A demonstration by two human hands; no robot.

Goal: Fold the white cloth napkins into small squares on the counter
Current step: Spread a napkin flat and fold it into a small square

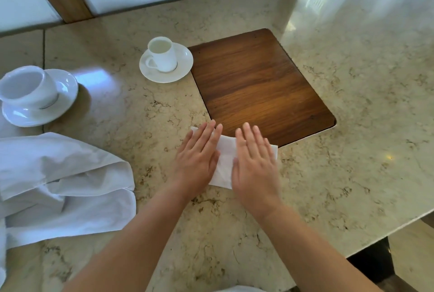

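A small folded white napkin (225, 162) lies flat on the marble counter (352, 127), just in front of a wooden inlay. My left hand (198, 154) rests palm down on its left half, fingers straight and slightly spread. Flat on the napkin's right half is my right hand (254, 162), which looks slightly blurred. Most of the napkin is hidden under both palms; only a middle strip and the far corners show. A loose heap of unfolded white cloth napkins (61, 186) lies at the left.
A dark wooden panel (258, 85) is set into the counter behind the napkin. A white cup on a saucer (164, 59) stands at its left edge. Another cup and saucer (35, 94) sits far left. The counter's edge runs diagonally at the lower right.
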